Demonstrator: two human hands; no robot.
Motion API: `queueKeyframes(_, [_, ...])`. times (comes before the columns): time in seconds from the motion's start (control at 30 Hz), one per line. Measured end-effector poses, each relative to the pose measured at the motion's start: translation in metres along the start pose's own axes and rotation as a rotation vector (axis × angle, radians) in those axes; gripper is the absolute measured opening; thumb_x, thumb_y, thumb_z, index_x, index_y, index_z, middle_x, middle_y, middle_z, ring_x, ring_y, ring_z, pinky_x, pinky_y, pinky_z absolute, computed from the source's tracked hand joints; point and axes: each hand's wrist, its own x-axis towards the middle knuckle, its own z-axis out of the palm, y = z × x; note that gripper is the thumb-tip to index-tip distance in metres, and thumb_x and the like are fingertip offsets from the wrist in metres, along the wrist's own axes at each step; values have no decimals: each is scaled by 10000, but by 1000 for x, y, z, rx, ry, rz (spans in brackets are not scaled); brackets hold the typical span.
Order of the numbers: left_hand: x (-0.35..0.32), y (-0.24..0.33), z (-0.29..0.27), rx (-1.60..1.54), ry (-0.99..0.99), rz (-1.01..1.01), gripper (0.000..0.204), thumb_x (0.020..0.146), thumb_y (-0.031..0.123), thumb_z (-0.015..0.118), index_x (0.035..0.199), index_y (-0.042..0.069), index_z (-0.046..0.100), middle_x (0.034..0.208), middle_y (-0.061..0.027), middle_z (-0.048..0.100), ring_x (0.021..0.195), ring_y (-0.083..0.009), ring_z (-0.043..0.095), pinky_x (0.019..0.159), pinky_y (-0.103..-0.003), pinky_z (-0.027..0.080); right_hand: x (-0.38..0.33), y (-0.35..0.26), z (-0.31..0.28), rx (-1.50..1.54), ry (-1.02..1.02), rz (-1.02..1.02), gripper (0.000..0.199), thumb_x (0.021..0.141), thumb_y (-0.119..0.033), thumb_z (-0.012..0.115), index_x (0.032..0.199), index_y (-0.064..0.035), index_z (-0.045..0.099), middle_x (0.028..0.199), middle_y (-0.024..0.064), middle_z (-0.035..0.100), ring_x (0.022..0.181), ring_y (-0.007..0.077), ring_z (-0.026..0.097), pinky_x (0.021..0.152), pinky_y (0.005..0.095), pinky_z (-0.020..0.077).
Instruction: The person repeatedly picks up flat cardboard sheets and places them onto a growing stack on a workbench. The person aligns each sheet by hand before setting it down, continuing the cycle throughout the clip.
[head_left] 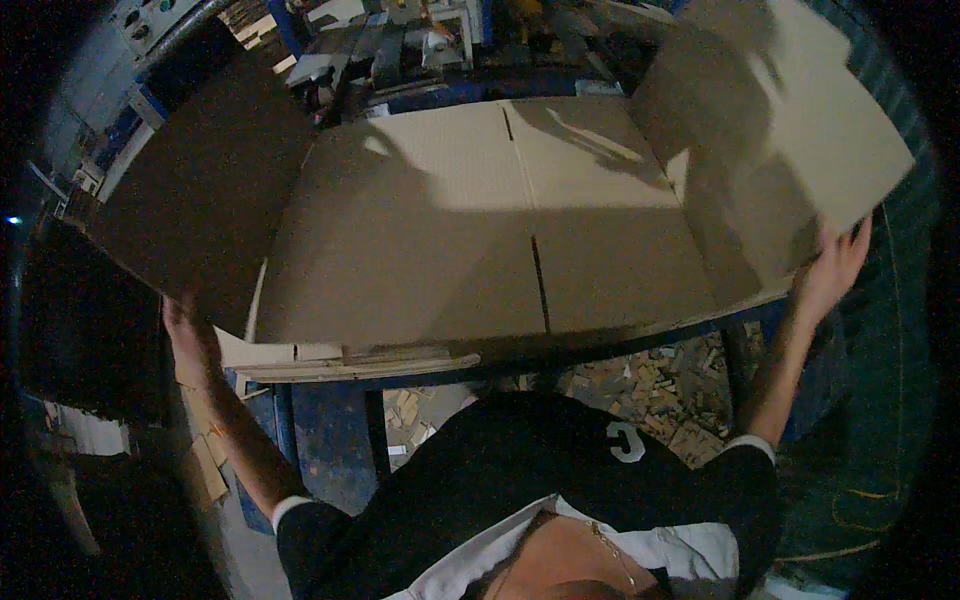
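A large scored and slotted cardboard sheet [400, 250] spreads across the bench in front of me, with its two end panels folded upward. My left hand [192, 335] grips the near edge of the dark left panel [205, 190], its fingertips partly hidden by the cardboard. At the opposite end, my right hand [835, 268] holds the lower near corner of the right panel [760, 150], fingers reaching behind it. Beneath the sheet, the edges of several more flat cardboard pieces [370, 366] stick out on the near left side.
The blue bench frame [330, 435] runs below the cardboard, close to my body. Many small cardboard scraps [650, 395] litter the floor under it. Machinery with dark slats [385, 50] stands beyond the far edge. A dark green surface [880, 400] lies at the right.
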Motion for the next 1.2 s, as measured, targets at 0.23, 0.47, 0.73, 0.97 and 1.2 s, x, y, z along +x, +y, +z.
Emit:
queueKeyframes(0.23, [-108, 140, 38, -840, -368, -302, 355, 891, 66, 507, 1242, 12, 515, 1294, -123, 510, 1184, -240, 491, 1005, -397, 369, -181, -42, 26, 27, -1163, -699, 409, 713, -33, 668, 1113, -112, 633, 1236, 87, 574, 1157, 253, 535, 941, 420, 452])
queueKeyframes(0.47, [-70, 189, 54, -101, -759, 492, 487, 819, 112, 536, 1303, 149, 494, 1389, -125, 426, 1275, -331, 404, 1061, -504, 287, -160, -22, 61, 60, -1375, -638, 429, 728, -142, 682, 1152, -151, 618, 1305, 80, 523, 1239, 280, 458, 1002, 453, 387])
queueKeyframes(0.73, [-52, 155, 78, -153, -881, 475, 484, 843, 89, 551, 1319, 136, 475, 1408, -143, 394, 1319, -328, 340, 1082, -486, 252, -122, 38, 85, -139, -1340, -444, 489, 881, -433, 545, 1234, -94, 552, 1363, 130, 453, 1281, 337, 386, 1063, 467, 290])
queueKeyframes(0.97, [16, 43, 160, -445, -495, -450, 523, 953, 376, 462, 1269, -41, 472, 1097, -170, 614, 835, -213, 608, 755, -350, 496, -54, 171, 129, -341, -709, 717, 433, 925, -372, 466, 1153, -20, 577, 1079, 177, 622, 992, 326, 585, 883, 387, 439])
queueKeyframes(1.2, [58, 30, 216, -89, -611, -422, 464, 954, 379, 390, 1058, -12, 619, 946, -207, 653, 810, -303, 620, 721, -397, 478, -42, 243, 149, -292, -844, 387, 404, 902, -374, 461, 1083, -45, 611, 1029, 158, 649, 927, 329, 615, 782, 434, 484])
